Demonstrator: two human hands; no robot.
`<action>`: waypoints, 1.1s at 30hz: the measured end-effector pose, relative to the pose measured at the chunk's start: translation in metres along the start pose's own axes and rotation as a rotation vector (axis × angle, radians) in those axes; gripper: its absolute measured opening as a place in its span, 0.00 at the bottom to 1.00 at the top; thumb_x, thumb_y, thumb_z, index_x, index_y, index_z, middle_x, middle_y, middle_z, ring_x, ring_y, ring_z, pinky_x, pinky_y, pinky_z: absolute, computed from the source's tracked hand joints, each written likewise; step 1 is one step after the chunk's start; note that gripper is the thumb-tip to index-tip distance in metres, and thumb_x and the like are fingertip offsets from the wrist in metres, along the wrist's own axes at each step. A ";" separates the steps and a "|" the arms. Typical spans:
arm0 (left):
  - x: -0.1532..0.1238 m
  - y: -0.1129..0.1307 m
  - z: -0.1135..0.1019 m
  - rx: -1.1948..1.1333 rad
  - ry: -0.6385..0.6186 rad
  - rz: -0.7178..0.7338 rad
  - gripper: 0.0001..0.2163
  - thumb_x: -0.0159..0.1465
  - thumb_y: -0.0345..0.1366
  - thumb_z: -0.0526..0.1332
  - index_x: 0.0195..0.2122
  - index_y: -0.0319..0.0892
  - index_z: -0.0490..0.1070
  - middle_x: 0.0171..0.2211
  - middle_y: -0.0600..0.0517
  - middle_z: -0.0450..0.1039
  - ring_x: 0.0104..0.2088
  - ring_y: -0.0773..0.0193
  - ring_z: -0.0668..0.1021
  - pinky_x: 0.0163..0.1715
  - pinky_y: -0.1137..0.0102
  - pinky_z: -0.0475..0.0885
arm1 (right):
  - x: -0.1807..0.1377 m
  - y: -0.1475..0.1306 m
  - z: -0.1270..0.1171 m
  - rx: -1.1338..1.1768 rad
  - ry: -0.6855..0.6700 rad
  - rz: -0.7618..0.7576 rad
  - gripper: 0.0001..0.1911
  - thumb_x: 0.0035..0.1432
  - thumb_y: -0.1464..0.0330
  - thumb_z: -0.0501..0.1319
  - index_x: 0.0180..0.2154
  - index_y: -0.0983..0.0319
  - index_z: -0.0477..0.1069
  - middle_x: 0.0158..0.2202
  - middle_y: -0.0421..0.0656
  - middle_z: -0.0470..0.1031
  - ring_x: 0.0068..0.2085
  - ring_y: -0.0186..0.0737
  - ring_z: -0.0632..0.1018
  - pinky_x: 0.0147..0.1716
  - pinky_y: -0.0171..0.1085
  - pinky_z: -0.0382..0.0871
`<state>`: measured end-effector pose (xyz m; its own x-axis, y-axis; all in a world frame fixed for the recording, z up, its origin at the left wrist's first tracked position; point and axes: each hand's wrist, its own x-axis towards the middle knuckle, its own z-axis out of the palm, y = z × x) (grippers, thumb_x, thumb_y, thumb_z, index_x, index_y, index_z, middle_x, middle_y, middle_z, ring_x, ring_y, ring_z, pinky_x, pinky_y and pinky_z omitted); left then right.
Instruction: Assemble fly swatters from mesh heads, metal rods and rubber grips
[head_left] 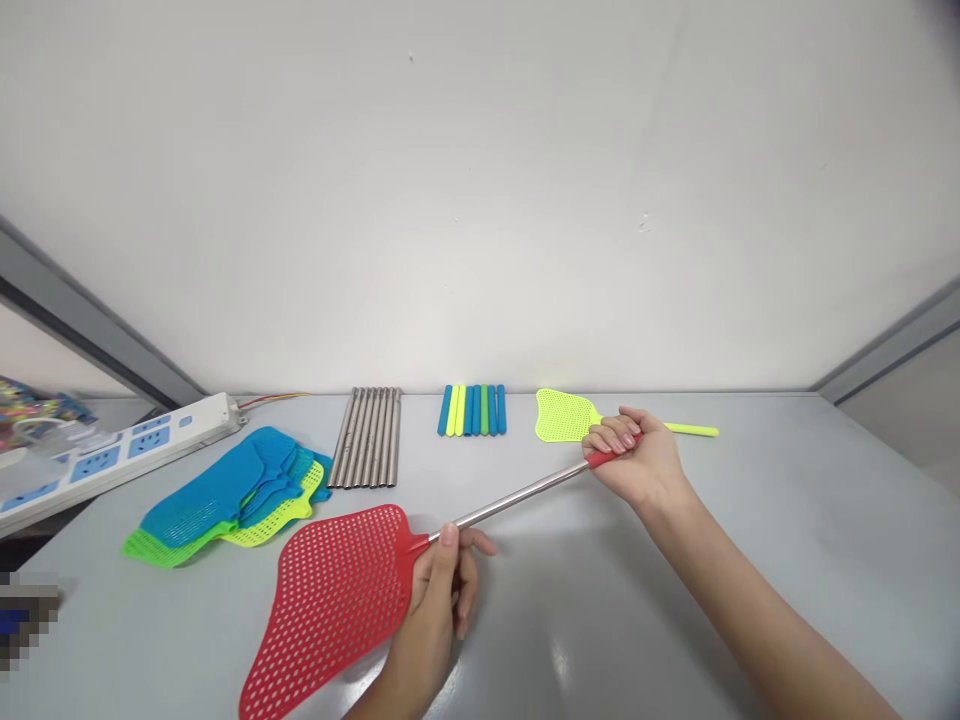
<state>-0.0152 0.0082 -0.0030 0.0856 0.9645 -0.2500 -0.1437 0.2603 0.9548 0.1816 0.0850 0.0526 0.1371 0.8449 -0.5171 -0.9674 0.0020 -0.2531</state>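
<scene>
A red fly swatter (337, 600) with a perforated red head and a metal rod (517, 497) stretches across the grey table (787, 520). My left hand (442, 590) pinches the neck where the red head meets the rod. My right hand (637, 460) is wrapped round the red grip at the rod's far end. Both hands hold the swatter just above the table.
A finished yellow-green swatter (570, 415) lies behind my right hand. Several blue and green swatter heads (232, 495) are stacked at the left. A row of metal rods (367, 435) and a row of coloured grips (472, 410) lie by the wall. A white power strip (112, 450) sits far left.
</scene>
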 end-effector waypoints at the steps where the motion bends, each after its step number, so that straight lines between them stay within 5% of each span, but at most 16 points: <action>1: 0.000 0.001 0.000 0.017 0.006 0.001 0.20 0.59 0.49 0.46 0.21 0.38 0.65 0.09 0.60 0.48 0.11 0.75 0.52 0.12 0.77 0.48 | 0.000 0.000 0.000 0.001 0.001 -0.002 0.15 0.42 0.76 0.51 0.16 0.61 0.42 0.10 0.32 0.45 0.12 0.27 0.49 0.11 0.30 0.47; 7: 0.008 0.007 -0.004 -0.173 0.003 -0.015 0.19 0.60 0.48 0.42 0.29 0.40 0.65 0.07 0.62 0.45 0.10 0.75 0.47 0.11 0.77 0.43 | 0.001 0.011 -0.005 -0.013 0.004 0.022 0.15 0.43 0.75 0.51 0.16 0.61 0.42 0.09 0.32 0.45 0.12 0.27 0.49 0.11 0.30 0.47; 12: 0.018 0.009 -0.009 -0.218 0.080 0.035 0.16 0.59 0.44 0.48 0.18 0.40 0.58 0.09 0.62 0.43 0.11 0.76 0.48 0.12 0.77 0.44 | -0.001 0.021 -0.007 -0.026 0.017 0.032 0.15 0.43 0.75 0.50 0.16 0.61 0.42 0.09 0.32 0.45 0.12 0.27 0.49 0.10 0.30 0.47; 19: 0.015 0.001 -0.006 -0.085 -0.155 -0.077 0.20 0.55 0.48 0.49 0.12 0.41 0.52 0.08 0.62 0.43 0.10 0.76 0.46 0.09 0.76 0.41 | 0.000 0.018 -0.007 -0.045 0.003 -0.019 0.16 0.45 0.76 0.50 0.16 0.61 0.42 0.10 0.31 0.44 0.11 0.26 0.49 0.10 0.28 0.46; 33: 0.010 -0.012 -0.004 -0.153 -0.174 -0.089 0.20 0.57 0.48 0.45 0.13 0.43 0.47 0.07 0.61 0.45 0.10 0.75 0.47 0.11 0.75 0.44 | -0.002 0.029 -0.009 -0.082 -0.005 -0.125 0.18 0.48 0.74 0.51 0.16 0.62 0.40 0.10 0.30 0.41 0.11 0.24 0.48 0.09 0.28 0.45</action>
<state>-0.0162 0.0149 -0.0171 0.2709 0.9186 -0.2876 -0.2748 0.3602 0.8915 0.1548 0.0784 0.0387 0.2542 0.8435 -0.4732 -0.9223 0.0641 -0.3812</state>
